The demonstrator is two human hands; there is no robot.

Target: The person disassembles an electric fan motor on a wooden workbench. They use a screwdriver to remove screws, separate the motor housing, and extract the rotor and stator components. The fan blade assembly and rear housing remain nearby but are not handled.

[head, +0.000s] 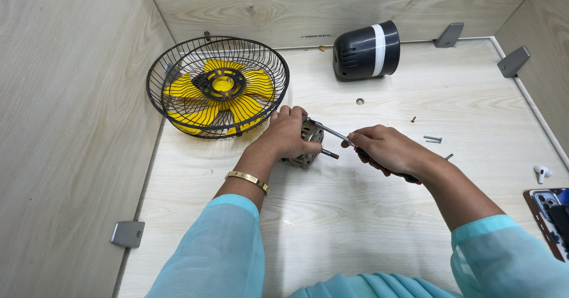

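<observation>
My left hand (288, 133) clamps the fan motor (307, 145) mid-table, just beside the wire guard (218, 86). My right hand (384, 149) is fisted round the screwdriver (335, 134), tip at the motor's top edge. Open board to my right; loose screws (432, 138) lie near.

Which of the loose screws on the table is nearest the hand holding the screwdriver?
The screw just beside the right hand's wrist; the pair and the small one lie farther off.
</observation>
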